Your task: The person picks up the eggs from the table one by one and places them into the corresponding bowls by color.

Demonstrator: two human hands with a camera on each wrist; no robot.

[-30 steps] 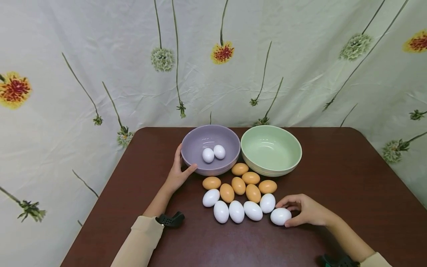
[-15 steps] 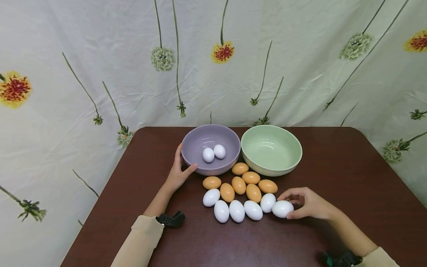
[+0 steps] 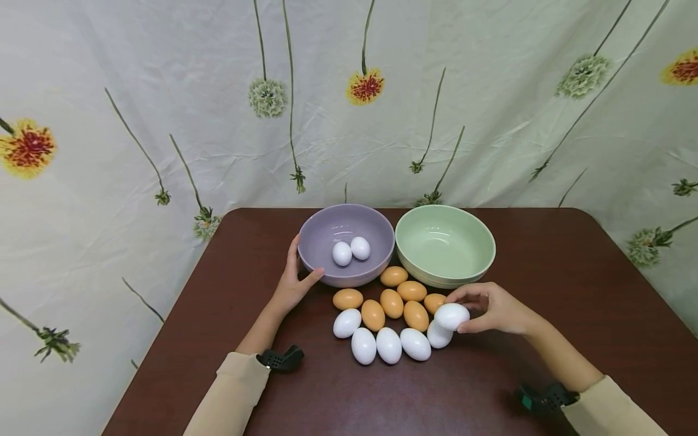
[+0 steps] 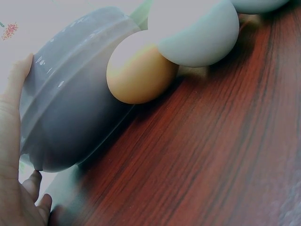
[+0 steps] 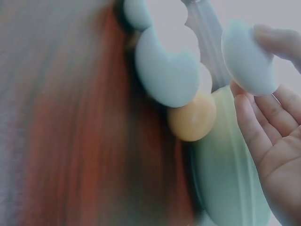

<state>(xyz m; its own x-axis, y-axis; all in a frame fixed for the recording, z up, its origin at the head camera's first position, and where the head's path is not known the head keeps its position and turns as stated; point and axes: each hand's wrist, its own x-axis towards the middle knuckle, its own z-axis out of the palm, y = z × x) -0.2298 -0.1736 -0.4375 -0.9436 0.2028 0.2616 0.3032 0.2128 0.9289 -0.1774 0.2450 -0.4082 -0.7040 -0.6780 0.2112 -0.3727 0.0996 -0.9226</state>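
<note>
My right hand (image 3: 497, 310) pinches a white egg (image 3: 452, 317) between thumb and fingers. In the right wrist view that egg (image 5: 248, 57) is raised above the others. The left hand (image 3: 294, 281) holds the purple bowl (image 3: 311, 260) at its left side, thumb at the front and fingers along the outer wall. Two white eggs (image 3: 342, 254) lie together inside this bowl. Right beside it stands a green bowl (image 3: 444, 245) with nothing in it. Several brown eggs (image 3: 373, 315) lie before the bowls, and a row of white eggs (image 3: 389, 346) curves along their near side.
Everything stands on a dark red-brown table (image 3: 349, 402) with rounded far corners. Behind it hangs a pale cloth (image 3: 218, 91) printed with flowers. Dark bands (image 3: 280, 358) sit on both wrists.
My right hand has lifted the white egg off the table and carried it up and slightly left, over its neighbouring eggs. The left hand stays at the purple bowl.
</note>
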